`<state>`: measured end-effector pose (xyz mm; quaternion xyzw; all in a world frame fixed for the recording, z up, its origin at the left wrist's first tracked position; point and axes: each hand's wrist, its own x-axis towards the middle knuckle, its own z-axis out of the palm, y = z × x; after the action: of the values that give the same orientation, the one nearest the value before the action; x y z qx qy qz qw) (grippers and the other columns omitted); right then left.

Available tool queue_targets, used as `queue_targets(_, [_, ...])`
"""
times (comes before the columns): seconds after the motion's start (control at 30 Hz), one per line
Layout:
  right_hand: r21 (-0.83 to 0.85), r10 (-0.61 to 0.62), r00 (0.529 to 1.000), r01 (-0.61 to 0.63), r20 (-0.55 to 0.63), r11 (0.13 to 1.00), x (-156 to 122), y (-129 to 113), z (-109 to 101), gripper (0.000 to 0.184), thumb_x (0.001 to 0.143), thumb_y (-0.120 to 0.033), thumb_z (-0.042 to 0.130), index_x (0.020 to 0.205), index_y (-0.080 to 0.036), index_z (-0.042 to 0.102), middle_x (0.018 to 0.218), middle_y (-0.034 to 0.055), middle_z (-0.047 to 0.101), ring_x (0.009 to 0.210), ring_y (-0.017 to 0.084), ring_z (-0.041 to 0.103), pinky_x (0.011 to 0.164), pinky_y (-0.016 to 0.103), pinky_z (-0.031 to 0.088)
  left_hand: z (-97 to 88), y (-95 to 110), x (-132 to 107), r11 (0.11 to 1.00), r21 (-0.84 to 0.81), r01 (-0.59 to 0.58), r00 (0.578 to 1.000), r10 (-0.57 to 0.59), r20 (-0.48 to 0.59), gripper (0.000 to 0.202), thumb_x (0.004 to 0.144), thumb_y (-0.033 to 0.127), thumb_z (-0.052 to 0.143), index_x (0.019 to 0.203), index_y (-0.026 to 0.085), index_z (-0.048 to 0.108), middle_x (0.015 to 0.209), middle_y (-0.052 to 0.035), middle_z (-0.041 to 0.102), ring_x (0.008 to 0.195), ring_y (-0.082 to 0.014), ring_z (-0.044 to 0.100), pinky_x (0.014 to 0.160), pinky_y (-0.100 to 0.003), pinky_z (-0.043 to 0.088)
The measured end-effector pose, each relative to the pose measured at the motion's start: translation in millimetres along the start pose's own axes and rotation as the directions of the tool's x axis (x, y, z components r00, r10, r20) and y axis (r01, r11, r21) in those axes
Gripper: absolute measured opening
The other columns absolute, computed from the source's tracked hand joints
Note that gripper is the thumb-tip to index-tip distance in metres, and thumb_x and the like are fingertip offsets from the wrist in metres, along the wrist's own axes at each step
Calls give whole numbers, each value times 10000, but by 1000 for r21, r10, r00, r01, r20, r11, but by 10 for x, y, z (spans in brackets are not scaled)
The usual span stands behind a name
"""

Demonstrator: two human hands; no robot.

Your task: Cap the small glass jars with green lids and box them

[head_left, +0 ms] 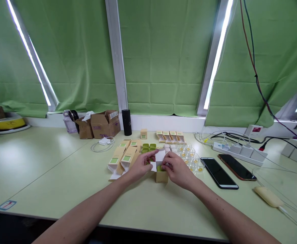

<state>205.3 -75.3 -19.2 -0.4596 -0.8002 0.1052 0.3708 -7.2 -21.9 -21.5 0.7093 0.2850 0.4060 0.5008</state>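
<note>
A small brown cardboard box (162, 177) stands upright on the table with its white flaps raised. My left hand (143, 164) holds the box by its flaps, thumb and fingers closed around the left side. At the box's mouth, the curled fingers of my right hand (176, 168) pinch down; what is between them is hidden. A green piece (159, 168) shows inside the box, right beside those fingertips. Behind my hands are several green cups (145, 146), pale pink blocks (167, 146) and clear cups with yellow centres (190, 153).
Flattened-looking cartons with green labels (128, 156) lie left of my hands. Open cartons (170, 137) and one upright carton (143, 134) are farther back. On the right lie two phones (219, 173), a power strip (239, 151) and cables. A black bottle (126, 122) stands near brown boxes (105, 124).
</note>
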Motion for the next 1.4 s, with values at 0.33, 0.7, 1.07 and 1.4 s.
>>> queue_targets(0.33, [-10,-26,1000,26,12,1000,-10,29,15,245,943,-99,572,789,-209,727,965,79,643,948,252,606,818,414,513,-14,-63,13,1000,-31,2,1000,-2,2,795,637,35,603,1419,158,671,1078,-97,694,997,-233,581,878,-354,470])
queue_targets(0.7, [283,200,938,-118,-282,952,15,188,-4,202,971,-235,478,952,-241,679,961,56,677,831,221,607,724,348,463,1,-25,17,988,-147,37,999,-35,21,765,639,82,603,1397,146,687,1142,-113,723,1051,-249,616,854,-330,476])
queue_targets(1.07, [750,503,861,-283,-77,598,79,261,132,268,699,-304,638,958,-246,599,854,-16,564,595,132,509,482,261,389,-5,-71,49,966,-252,56,998,-52,25,715,610,108,580,1304,153,746,1152,-108,762,1090,-267,662,895,-344,507])
queue_targets(1.4, [800,507,862,-306,3,516,67,195,106,407,577,-220,560,983,-244,561,874,-31,539,570,115,499,453,252,390,89,-13,13,983,-181,19,999,-26,-37,587,731,156,749,1312,156,674,1268,-150,713,1192,-276,645,1021,-402,504])
